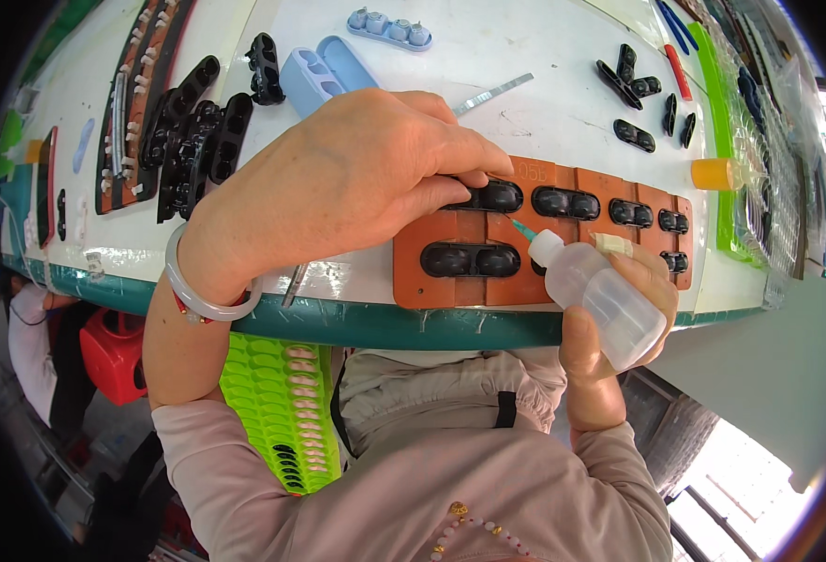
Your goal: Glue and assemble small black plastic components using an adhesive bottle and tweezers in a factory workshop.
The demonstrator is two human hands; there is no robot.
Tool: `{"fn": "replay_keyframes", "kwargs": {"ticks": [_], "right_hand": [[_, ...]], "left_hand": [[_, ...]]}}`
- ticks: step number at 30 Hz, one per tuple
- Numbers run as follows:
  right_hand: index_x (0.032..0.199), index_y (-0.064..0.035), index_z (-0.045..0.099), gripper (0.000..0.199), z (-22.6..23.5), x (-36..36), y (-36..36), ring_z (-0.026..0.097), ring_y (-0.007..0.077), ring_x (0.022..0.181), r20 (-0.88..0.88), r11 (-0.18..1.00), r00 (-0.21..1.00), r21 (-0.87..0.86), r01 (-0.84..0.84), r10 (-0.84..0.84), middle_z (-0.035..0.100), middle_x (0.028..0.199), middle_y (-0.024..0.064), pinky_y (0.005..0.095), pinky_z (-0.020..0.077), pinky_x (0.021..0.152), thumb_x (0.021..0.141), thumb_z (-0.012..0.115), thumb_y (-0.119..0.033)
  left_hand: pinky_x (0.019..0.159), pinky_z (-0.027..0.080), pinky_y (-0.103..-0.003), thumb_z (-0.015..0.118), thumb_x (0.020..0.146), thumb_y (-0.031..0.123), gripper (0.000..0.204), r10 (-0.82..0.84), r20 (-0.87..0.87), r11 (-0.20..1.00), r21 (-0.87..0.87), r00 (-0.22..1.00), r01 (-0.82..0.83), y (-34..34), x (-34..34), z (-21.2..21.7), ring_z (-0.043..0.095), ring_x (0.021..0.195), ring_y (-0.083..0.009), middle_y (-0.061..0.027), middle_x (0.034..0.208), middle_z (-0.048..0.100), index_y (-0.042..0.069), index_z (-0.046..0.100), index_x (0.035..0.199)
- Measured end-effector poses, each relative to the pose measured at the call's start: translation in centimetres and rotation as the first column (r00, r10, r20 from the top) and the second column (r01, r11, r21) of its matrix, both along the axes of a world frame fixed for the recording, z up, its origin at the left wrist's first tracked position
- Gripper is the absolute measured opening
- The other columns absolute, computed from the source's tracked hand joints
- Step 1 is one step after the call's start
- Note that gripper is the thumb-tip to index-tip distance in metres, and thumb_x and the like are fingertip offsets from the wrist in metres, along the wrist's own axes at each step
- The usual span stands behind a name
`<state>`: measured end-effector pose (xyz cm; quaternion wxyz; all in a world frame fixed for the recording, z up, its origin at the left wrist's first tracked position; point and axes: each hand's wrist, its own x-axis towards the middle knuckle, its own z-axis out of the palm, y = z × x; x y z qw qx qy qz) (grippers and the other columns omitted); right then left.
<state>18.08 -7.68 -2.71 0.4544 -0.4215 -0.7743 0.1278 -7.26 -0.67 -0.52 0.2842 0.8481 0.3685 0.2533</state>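
My left hand [375,169] reaches over the left end of an orange-brown fixture board [450,225]. Its thumb and fingers are closed on a glossy black twin-pocket part [499,196] in the top row. Several similar black parts [565,203] sit in the board's other recesses. In my right hand [633,281] is a translucent squeeze bottle [605,300] with a white cap and green needle tip. The bottle is tilted, and its tip [521,228] points at the lower edge of the part by my left fingers. One black part behind the bottle is partly hidden.
A pale blue case [324,75] and a small blue tray [389,30] lie beyond my left hand. Black parts are piled [193,140] at left beside a long rack [136,103]. Right of the board stands a yellow bottle [715,174]. Tweezers [493,95] lie behind the board.
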Motion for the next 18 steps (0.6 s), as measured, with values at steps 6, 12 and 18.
{"fn": "replay_keyframes", "kwargs": {"ticks": [6, 12, 18], "right_hand": [[0.108, 0.0021, 0.050, 0.060, -1.4, 3.1, -0.1, 0.059, 0.0277, 0.091, -0.234, 0.983, 0.963, 0.094, 0.158, -0.133, 0.058, 0.100, 0.0179, 0.0360, 0.0524, 0.079, 0.081, 0.066, -0.049], [0.108, 0.0027, 0.052, 0.062, -1.2, 4.8, 0.8, 0.063, 0.0275, 0.086, -0.143, 0.988, 0.989, 0.146, 0.059, -0.037, 0.062, 0.097, 0.0189, 0.0344, 0.0540, 0.074, 0.076, 0.075, -0.045], [0.109, 0.0060, 0.053, 0.060, -0.9, 3.3, 1.0, 0.064, 0.0278, 0.086, -0.157, 0.993, 0.988, 0.120, 0.014, 0.005, 0.063, 0.100, 0.0205, 0.0342, 0.0554, 0.071, 0.070, 0.083, -0.029]], "left_hand": [[0.071, 0.052, -0.032, 0.068, 0.077, -0.001, 0.035, -0.039, -0.036, 0.998, -0.045, 0.999, 0.037, 0.0, 0.2, 0.5, 0.062, 0.084, -0.0239, -0.0064, 0.090, 0.068, 0.009, 0.069, 0.110], [0.083, 0.048, -0.034, 0.052, 0.074, -0.013, 0.054, -0.075, 0.053, 0.996, -0.035, 0.996, 0.077, -0.4, 1.0, 0.4, 0.056, 0.096, -0.0288, -0.0079, 0.098, 0.068, 0.004, 0.061, 0.123], [0.085, 0.049, -0.034, 0.054, 0.074, -0.012, 0.051, -0.109, -0.024, 0.990, -0.098, 0.994, 0.106, -0.3, 0.6, 0.6, 0.060, 0.097, -0.0268, -0.0090, 0.107, 0.069, 0.003, 0.061, 0.122]]}}
